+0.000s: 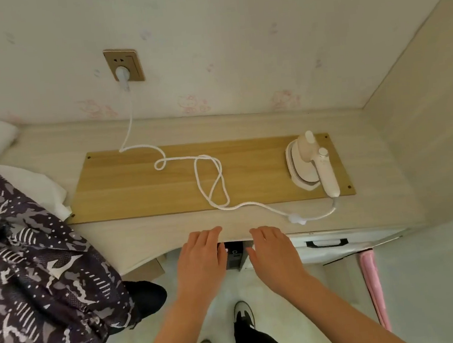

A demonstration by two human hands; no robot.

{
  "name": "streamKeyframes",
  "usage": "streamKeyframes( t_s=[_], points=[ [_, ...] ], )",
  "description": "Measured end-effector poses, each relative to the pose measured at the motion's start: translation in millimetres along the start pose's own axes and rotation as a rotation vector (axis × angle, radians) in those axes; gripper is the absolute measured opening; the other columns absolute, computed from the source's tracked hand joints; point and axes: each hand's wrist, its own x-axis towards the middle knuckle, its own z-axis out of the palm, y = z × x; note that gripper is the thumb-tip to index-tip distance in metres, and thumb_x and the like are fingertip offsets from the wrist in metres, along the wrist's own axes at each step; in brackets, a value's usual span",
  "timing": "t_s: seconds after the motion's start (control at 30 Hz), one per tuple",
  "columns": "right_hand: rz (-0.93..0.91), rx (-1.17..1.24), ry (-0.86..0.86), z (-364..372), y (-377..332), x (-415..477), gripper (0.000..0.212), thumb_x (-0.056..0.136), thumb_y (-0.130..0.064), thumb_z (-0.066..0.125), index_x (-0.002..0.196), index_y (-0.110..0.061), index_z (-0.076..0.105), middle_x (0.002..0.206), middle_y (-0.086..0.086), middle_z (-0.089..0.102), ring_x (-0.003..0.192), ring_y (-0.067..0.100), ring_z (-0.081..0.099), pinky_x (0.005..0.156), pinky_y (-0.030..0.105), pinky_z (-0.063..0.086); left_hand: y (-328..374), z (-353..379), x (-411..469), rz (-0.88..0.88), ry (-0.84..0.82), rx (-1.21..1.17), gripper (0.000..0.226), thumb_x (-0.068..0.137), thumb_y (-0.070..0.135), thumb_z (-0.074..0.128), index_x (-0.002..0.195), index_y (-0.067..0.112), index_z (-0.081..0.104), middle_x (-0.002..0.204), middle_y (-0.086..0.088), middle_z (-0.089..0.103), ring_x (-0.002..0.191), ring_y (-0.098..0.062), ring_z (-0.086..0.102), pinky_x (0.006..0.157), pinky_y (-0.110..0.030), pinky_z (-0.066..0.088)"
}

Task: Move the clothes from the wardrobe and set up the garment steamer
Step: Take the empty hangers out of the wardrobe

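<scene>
Nearby, pale desk (pixel 148 235), wooden board (pixel 137 186), papered wall (pixel 233 31)

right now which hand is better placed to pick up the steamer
Right. The steamer stands at the right end of the wooden board, handle toward the near edge, nearer the right hand. The left hand would have to cross over.

patterned garment (pixel 35 275) cut off by left edge; dark box (pixel 232 254) under desk half hidden behind left hand (pixel 201 260).
</scene>
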Motion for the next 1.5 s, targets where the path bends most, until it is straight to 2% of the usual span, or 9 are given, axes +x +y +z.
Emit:
streamKeyframes(
  t_s=[0.17,0.27,0.4,0.63,0.77,1.03,1.13,1.27,1.5],
  points=[
    [0.102,0.026,0.007,14,-5,-53,0.042,0.099,-0.03,0.039,0.136,-0.011,0.042,0.134,0.006,0.049,0.126,0.026,0.042,0.105,0.035,0.034,8,2,-38,0.129,-0.041,0.052,0.033,0.086,0.023,0.055,0.116,0.014,0.063,0.097,0.004,0.068,0.091,-0.019,0.061,0.069,-0.032,0.053],
    [0.143,0.014,0.044,25,-16,-86,0.04,0.099,-0.03,0.037,0.134,-0.012,0.043,0.131,0.005,0.051,0.123,0.024,0.044,0.104,0.033,0.036,6,-2,-64,0.18,-0.089,0.049,0.033,0.084,0.022,0.064,0.117,0.015,0.064,0.099,0.004,0.068,0.095,-0.018,0.062,0.072,-0.032,0.053],
    [0.226,-0.024,0.102,43,-34,-133,0.031,0.09,-0.025,0.058,0.116,-0.008,0.06,0.112,0.008,0.063,0.106,0.028,0.059,0.09,0.037,0.05,2,-10,-102,0.262,-0.128,0.077,0.036,0.08,0.021,0.07,0.115,0.016,0.066,0.098,0.005,0.069,0.091,-0.017,0.064,0.071,-0.031,0.053],
    [0.416,-0.007,0.208,54,-53,-220,0.032,0.075,-0.029,0.076,0.099,-0.009,0.068,0.094,0.005,0.069,0.09,0.028,0.066,0.076,0.036,0.056,19,-20,-154,0.432,-0.166,0.065,0.034,0.08,0.02,0.07,0.114,0.016,0.066,0.097,0.004,0.07,0.09,-0.017,0.063,0.068,-0.031,0.054],
    [0.527,-0.004,0.275,59,-49,-270,0.032,0.077,-0.03,0.074,0.102,-0.01,0.068,0.096,0.004,0.069,0.093,0.026,0.065,0.079,0.035,0.055,52,-16,-183,0.538,-0.208,0.006,0.034,0.08,0.016,0.07,0.114,0.014,0.065,0.097,0.003,0.069,0.092,-0.02,0.062,0.069,-0.034,0.053],
    [0.717,0.067,0.339,74,-13,-384,0.033,0.094,-0.031,0.051,0.118,-0.009,0.056,0.116,0.007,0.059,0.112,0.03,0.053,0.097,0.036,0.042,124,7,-252,0.752,-0.312,-0.008,0.033,0.085,0.019,0.063,0.118,0.014,0.063,0.102,0.004,0.07,0.093,-0.018,0.061,0.076,-0.033,0.052],
    [0.774,0.081,0.349,79,6,-436,0.034,0.096,-0.031,0.048,0.121,-0.009,0.054,0.119,0.007,0.057,0.115,0.03,0.05,0.1,0.037,0.04,159,18,-286,0.806,-0.336,-0.014,0.033,0.089,0.023,0.052,0.12,0.015,0.061,0.104,0.005,0.069,0.095,-0.018,0.06,0.078,-0.034,0.052],
    [0.842,0.078,0.361,82,34,-508,0.028,0.09,-0.027,0.057,0.11,-0.009,0.06,0.109,0.008,0.062,0.104,0.032,0.056,0.09,0.039,0.047,212,34,-338,0.821,-0.368,-0.034,0.039,0.089,0.028,0.041,0.119,0.014,0.062,0.102,0.004,0.069,0.092,-0.019,0.061,0.075,-0.036,0.052],
    [0.899,-0.015,0.374,86,92,-613,0.02,0.076,-0.021,0.071,0.091,-0.01,0.064,0.088,0.007,0.065,0.08,0.03,0.062,0.07,0.036,0.053,304,66,-416,0.821,-0.354,-0.077,0.038,0.087,0.026,0.041,0.114,0.014,0.063,0.097,0.001,0.068,0.089,-0.023,0.06,0.069,-0.037,0.051]
  ],
)
